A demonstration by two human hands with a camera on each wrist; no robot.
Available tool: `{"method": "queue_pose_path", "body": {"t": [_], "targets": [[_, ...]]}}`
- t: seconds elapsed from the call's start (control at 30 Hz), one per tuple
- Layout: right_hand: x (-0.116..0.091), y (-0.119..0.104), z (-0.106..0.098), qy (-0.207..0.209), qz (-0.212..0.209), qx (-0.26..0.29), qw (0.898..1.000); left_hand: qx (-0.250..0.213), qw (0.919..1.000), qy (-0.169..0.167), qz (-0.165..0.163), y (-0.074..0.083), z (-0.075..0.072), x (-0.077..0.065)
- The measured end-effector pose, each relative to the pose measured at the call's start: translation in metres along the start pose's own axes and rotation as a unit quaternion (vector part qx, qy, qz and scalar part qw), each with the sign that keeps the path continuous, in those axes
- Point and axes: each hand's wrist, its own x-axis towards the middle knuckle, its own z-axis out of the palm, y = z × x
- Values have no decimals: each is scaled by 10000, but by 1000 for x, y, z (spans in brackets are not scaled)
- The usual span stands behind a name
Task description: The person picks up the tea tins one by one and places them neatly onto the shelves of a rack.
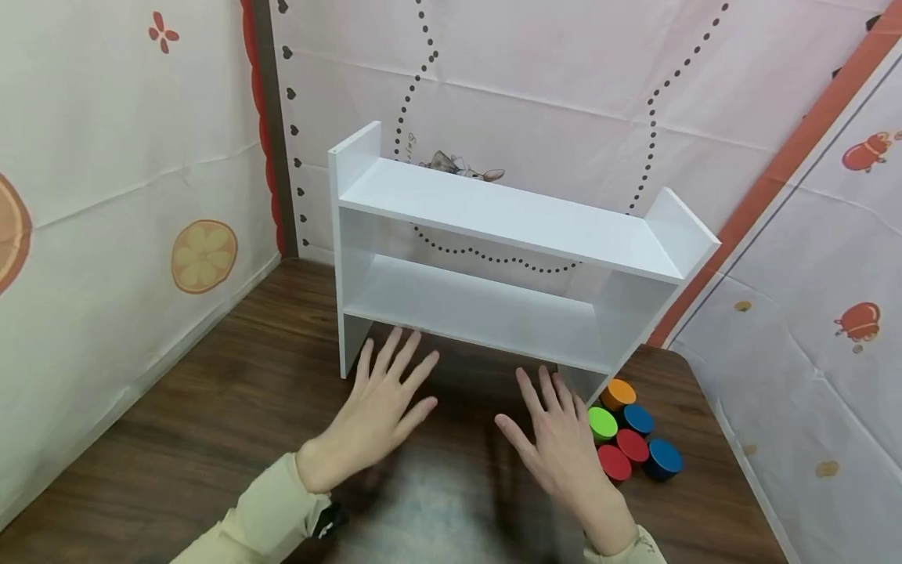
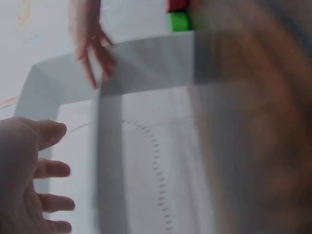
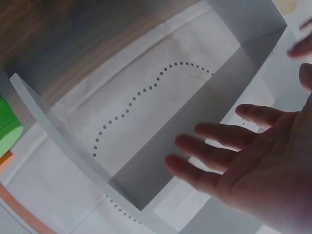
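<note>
A white two-tier shelf stands on the dark wooden table, its raised side panels rising above the top board. In front of its lower left part is my left hand, fingers spread and holding nothing. My right hand is before the lower right side, fingers extended, palm down and bare of any object. Both wrist views show the shelf's boards and side panels beyond the fingers; the left wrist view is blurred. Just right of my right hand sit several round coloured pieces, among them a green one and an orange one.
Two red pieces, the nearer one partly behind my right hand, and two blue pieces, one outermost, complete the cluster near the table's right side. Patterned cloth hangs behind the shelf and along both sides of the wooden table.
</note>
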Motion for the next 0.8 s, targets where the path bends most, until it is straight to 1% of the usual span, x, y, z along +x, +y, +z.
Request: {"method": "queue_pose_path", "body": {"t": [0.1, 0.23, 0.3, 0.37, 0.47, 0.57, 0.67, 0.8], "targets": [[-1, 2, -4, -56, 41, 205, 9998, 42, 9982, 545, 266, -6, -19, 23], [-4, 10, -8, 14, 53, 406, 9992, 44, 9903, 1280, 533, -18, -51, 54], [-7, 16, -9, 69, 72, 443, 9990, 64, 9855, 1573, 636, -25, -66, 68], [-10, 23, -10, 118, 125, 430, 9989, 71, 9818, 1772, 680, -32, -80, 79], [-16, 36, -12, 149, 241, 324, 9991, 130, 9791, 1920, 659, -42, -94, 94], [-21, 49, -13, 192, 307, 217, 9991, 97, 9791, 1939, 606, -51, -103, 105], [-25, 61, -13, 281, 355, 125, 9989, 10, 9802, 1890, 584, -58, -108, 112], [-29, 79, -13, 255, 603, 0, 9979, 35, 9825, 1782, 545, -64, -109, 118]]}}
